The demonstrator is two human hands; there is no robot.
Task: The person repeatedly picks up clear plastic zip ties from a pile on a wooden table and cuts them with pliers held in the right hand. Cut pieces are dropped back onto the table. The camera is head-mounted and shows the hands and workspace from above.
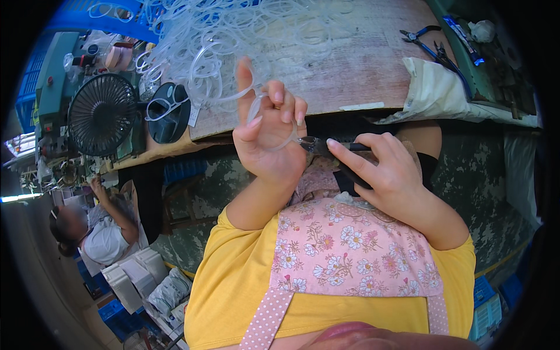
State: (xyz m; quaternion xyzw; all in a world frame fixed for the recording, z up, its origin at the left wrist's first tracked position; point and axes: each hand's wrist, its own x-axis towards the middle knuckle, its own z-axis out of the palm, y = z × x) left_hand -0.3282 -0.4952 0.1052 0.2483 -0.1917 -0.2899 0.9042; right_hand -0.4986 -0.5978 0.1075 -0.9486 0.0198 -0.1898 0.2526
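My left hand [271,154] is raised at the table's front edge, its index finger pointing up and the other fingers curled. Thin translucent plastic loops [255,108] hang around its fingers, and one strand runs down across the palm. Black-handled cutting pliers [345,169] are gripped in my right hand [382,169], whose index finger lies along them. Their dark metal jaws point left and meet the plastic strand beside my left palm. Whether the jaws are closed on it is too small to tell. Behind my left hand lies a tangled heap of similar clear loops [224,44].
On the wooden table [350,76] a black fan [102,114] stands left, beside a dark oval dish [168,111]. Two blue-handled pliers [423,41] and a white cloth bag [434,87] lie right. Another person [108,230] sits at far left. White containers [137,271] stand below.
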